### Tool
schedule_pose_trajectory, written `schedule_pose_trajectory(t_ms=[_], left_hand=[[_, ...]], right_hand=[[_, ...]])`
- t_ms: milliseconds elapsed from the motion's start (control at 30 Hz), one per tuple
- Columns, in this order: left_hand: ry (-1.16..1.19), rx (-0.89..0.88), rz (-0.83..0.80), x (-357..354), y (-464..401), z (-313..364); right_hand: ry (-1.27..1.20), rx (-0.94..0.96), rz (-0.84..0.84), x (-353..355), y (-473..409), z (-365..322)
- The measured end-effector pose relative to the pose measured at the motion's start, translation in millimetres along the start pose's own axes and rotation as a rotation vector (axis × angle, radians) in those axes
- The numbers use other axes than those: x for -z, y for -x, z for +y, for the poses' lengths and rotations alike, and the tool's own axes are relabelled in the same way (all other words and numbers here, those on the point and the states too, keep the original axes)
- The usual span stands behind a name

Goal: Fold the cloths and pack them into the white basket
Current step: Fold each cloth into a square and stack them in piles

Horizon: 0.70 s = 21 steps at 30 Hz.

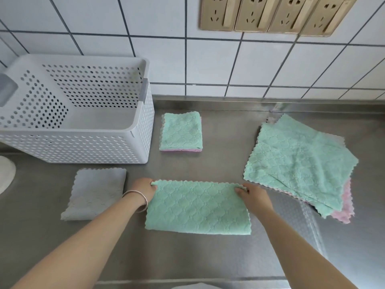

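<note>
Nearest us in the head view, our two forearms reach out over the steel counter (208, 257), a silver bangle (137, 200) on the left wrist. Between the hands lies the green cloth (198, 207), already doubled into a long rectangle with its scalloped far edge lined up. Our left hand (143, 189) pinches the far left corner and our right hand (253, 196) pinches the far right corner, fingers curled onto the fabric at both ends. We judge this grip is there to keep the two layers matched and taut before the next fold across the width.

To the left, just beside our left arm, a grey cloth (95, 193) lies flat in a half-fold, apart from the others. Farther back, the white basket (83, 147) stands against the tiled wall (208, 59), its inside showing no cloths yet. Just right of it sits a small folded stack (181, 131), green on top with pink beneath, near the basket, presumably for easy loading. On the right, a loose pile of unfolded cloths (298, 163), green over pink, lies fanned out within reach of the right hand. Several cloths remain, so we reckon the task is at an early stage. A row of gold wall sockets (270, 13) hangs above.
</note>
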<state>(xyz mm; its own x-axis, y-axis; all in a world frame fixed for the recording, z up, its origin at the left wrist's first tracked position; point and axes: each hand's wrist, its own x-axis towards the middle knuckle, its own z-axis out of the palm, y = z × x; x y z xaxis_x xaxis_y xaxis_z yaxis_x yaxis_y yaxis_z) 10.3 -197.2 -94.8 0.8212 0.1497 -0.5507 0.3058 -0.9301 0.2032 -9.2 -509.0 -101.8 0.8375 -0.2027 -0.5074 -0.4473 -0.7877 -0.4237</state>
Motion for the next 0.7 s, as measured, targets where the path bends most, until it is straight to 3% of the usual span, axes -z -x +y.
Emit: schedule_pose_trajectory(t_ms=[133,233,333,433,533,600,700], left_hand=[[-0.083,0.009,-0.035,4,0,7],[-0.004,0.069,0.009,0,-2,6],[0.057,0.069,0.252,-8,7,3],[-0.084,-0.239,0.483,-29,20,10],[-0.229,-0.548,0.345,-52,38,31],[-0.322,-0.613,0.19,-67,47,44],[-0.451,-0.689,0.117,-87,46,49]], right_hand=[[0.071,-0.034,0.031,-3,-4,0],[0.044,-0.08,0.085,-5,-5,-1],[-0.093,-0.129,0.149,-6,3,-3],[-0.186,-0.148,0.241,-13,20,4],[-0.183,-0.178,0.264,-26,46,14],[-0.157,-0.191,0.234,-37,63,19],[-0.137,-0.252,0.171,-48,78,23]])
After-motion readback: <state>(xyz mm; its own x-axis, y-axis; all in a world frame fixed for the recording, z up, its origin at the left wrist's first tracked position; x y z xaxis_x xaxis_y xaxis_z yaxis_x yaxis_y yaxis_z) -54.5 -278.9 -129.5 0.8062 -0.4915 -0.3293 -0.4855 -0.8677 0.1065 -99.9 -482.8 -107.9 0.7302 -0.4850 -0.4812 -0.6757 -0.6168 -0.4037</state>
